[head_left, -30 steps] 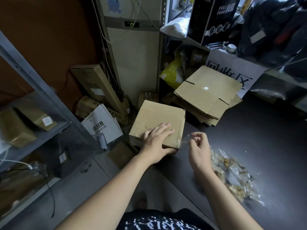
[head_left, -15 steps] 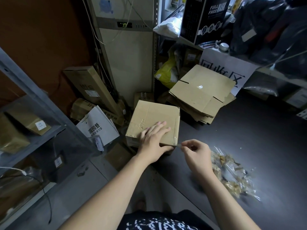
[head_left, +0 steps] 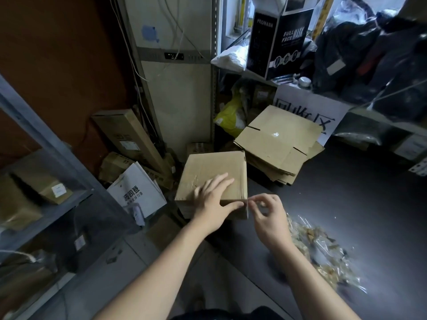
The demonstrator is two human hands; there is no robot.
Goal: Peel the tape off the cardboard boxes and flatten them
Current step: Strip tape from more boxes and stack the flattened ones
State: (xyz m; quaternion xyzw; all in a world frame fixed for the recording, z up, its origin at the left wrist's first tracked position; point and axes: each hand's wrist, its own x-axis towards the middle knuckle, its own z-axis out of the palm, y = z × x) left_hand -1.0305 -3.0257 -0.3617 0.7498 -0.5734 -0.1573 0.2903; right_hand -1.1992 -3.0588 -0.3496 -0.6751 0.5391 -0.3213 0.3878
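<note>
imo the grip of the right hand (head_left: 269, 218) is a tiny fingertip pinch on what looks like clear tape (head_left: 247, 210) at the near right corner of the cardboard box (head_left: 212, 167), left hand (head_left: 212, 204) pressing flat on top, so a hard yank could snap the tape or drag the box off the bench (head_left: 346, 204) edge.

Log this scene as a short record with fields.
box: closed, not yet flattened, at the table edge
left hand: flat on the box top, holding it down
right hand: pinches tape at the box's near right corner
flat boxes: stacked behind the box
tape pile: peeled scraps on the table, right of the right hand
</note>
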